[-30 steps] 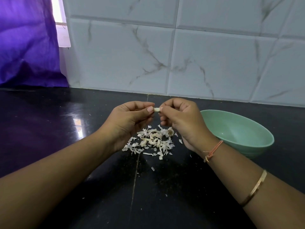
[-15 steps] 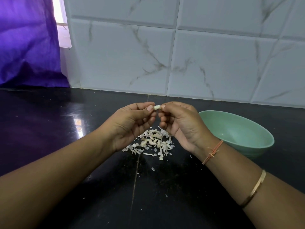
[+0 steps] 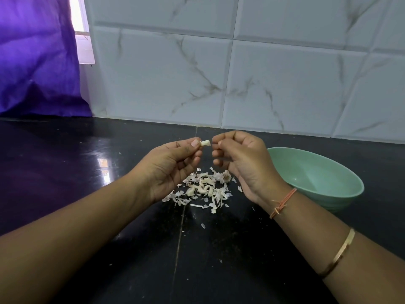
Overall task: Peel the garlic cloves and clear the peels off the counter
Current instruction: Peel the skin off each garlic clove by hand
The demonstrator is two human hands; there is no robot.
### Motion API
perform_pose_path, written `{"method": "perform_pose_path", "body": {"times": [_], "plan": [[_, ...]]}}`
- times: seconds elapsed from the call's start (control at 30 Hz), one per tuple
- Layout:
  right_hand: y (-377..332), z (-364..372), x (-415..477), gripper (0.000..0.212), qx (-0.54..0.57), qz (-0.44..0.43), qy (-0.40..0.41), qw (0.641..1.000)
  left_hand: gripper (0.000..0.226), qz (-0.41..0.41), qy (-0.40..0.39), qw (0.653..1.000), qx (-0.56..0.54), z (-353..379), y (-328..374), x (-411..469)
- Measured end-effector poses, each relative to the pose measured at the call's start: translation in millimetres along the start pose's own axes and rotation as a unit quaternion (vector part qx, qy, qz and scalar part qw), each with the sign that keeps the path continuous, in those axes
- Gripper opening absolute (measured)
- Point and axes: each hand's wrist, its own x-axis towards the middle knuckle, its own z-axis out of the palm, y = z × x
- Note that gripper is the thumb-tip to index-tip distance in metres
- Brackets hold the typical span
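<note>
My left hand [image 3: 173,165] pinches a small pale garlic clove [image 3: 205,143] between thumb and forefinger, held above the black counter [image 3: 87,216]. My right hand [image 3: 243,159] hovers just right of the clove with its fingers curled; its fingertips sit close to the clove's end, and I cannot tell whether they pinch a bit of peel. Below the hands lies a pile of garlic peels [image 3: 206,189] with a garlic stub [image 3: 225,176] at its right edge.
A mint green bowl [image 3: 341,194] stands on the counter to the right of the pile, next to my right wrist. Small peel flakes [image 3: 203,226] are scattered nearer to me. A white tiled wall [image 3: 263,73] backs the counter, and purple cloth [image 3: 37,62] hangs at far left.
The hands have drawn slightly apart: my right fingertips were touching the clove's end and now a small gap shows, while my left hand still holds the clove.
</note>
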Motion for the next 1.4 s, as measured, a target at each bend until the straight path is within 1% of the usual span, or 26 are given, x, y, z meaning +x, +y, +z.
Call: {"method": "perform_pose_path", "body": {"times": [0.07, 0.17, 0.2, 0.3, 0.4, 0.63, 0.8, 1.0, 1.07, 1.1, 1.13, 1.17, 1.23, 1.27, 1.33, 1.4], "plan": [[-1, -1, 0, 0.012, 0.015, 0.007, -0.010, 1.000, 0.010, 0.005, 0.001, 1.000, 0.005, 0, 0, 0], [1, -1, -2, 0.014, -0.011, 0.007, -0.036, 0.999, 0.025, 0.011, -0.006, 1.000, 0.017, 0, -2, -1], [2, 0, -2, 0.014, -0.020, 0.003, -0.040, 0.999, 0.027, 0.014, -0.005, 1.000, 0.023, 0, -2, -1], [3, -1, -1, 0.014, -0.031, -0.015, -0.038, 0.999, 0.024, 0.023, -0.003, 0.999, 0.049, 0, -3, -2], [3, 0, 0, 0.015, -0.040, -0.034, -0.040, 0.998, 0.020, 0.010, -0.018, 0.998, 0.063, -1, -3, -1], [3, -1, 0, 0.019, 0.001, -0.030, -0.081, 0.996, 0.011, -0.031, -0.048, 0.998, 0.038, -2, 1, -1], [3, -2, 0, 0.019, -0.005, -0.043, -0.098, 0.994, 0.015, -0.069, -0.065, 0.995, 0.018, -3, 5, -2], [4, -1, 0, 0.018, 0.030, -0.019, -0.110, 0.993, 0.013, -0.087, -0.076, 0.993, -0.004, -4, 8, -2], [5, -1, 0, 0.019, 0.040, -0.004, -0.107, 0.993, 0.011, -0.077, -0.079, 0.994, 0.000, -2, 7, -3], [5, -1, 0, 0.019, 0.034, 0.000, -0.100, 0.994, 0.008, -0.057, -0.075, 0.995, 0.021, -1, 5, -3], [5, 0, -1, 0.019, 0.017, -0.002, -0.088, 0.996, 0.004, -0.026, -0.062, 0.996, 0.057, 0, 2, -2], [6, 0, -1, 0.017, -0.015, -0.012, -0.071, 0.997, 0.005, 0.017, -0.043, 0.994, 0.100, 0, -1, -1], [8, 0, -2, 0.015, -0.107, -0.055, -0.034, 0.992, 0.013, 0.116, -0.003, 0.975, 0.191, -2, -6, 0], [8, 0, -1, 0.016, -0.151, -0.078, -0.017, 0.985, 0.014, 0.166, 0.019, 0.955, 0.247, -3, -8, 1], [9, 1, -2, 0.017, -0.201, -0.107, 0.007, 0.974, 0.017, 0.252, 0.064, 0.891, 0.372, -6, -8, 2], [7, 3, -3, 0.017, -0.216, -0.120, 0.025, 0.969, 0.022, 0.321, 0.091, 0.825, 0.456, -6, -8, 1]]}}
